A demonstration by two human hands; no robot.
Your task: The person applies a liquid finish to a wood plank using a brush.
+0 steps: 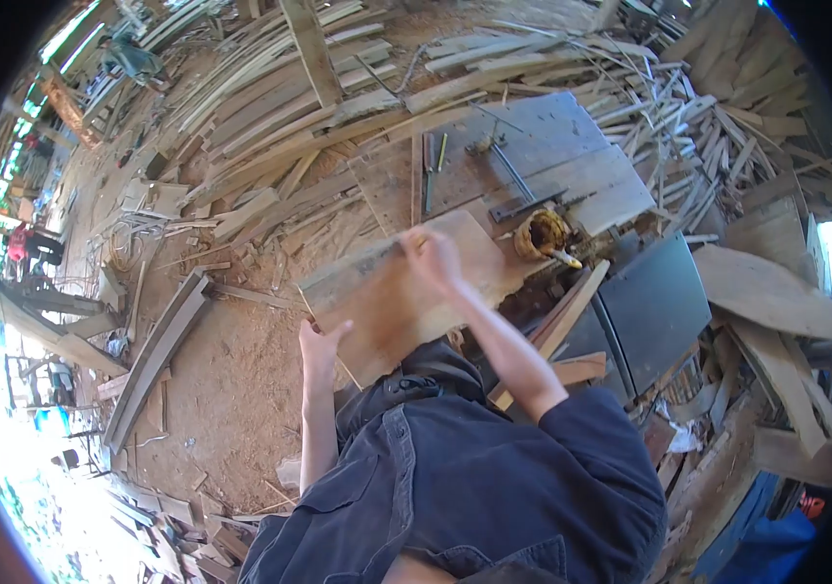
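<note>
A wide wooden board [387, 311] lies across my lap, its far right part reaching the workbench, with a darker brown patch on its face. My left hand [322, 352] holds the board's left edge, thumb over the top. Over the board's far part is my right hand [428, 255], blurred, its fingers drawn together; whatever they hold is too smeared to name. To the right of the board stands a brown-stained pot [542, 235] with a yellowish brush or stick [567, 259] at its rim.
The workbench [591, 146] carries a metal clamp bar [511, 175] and slim tools [428, 161]. A dark panel [654, 311] is at the right. Long planks [270, 107] lie beyond the bench, and a curved beam [155, 360] stands left on the sawdust floor. Another person [134, 60] is far back left.
</note>
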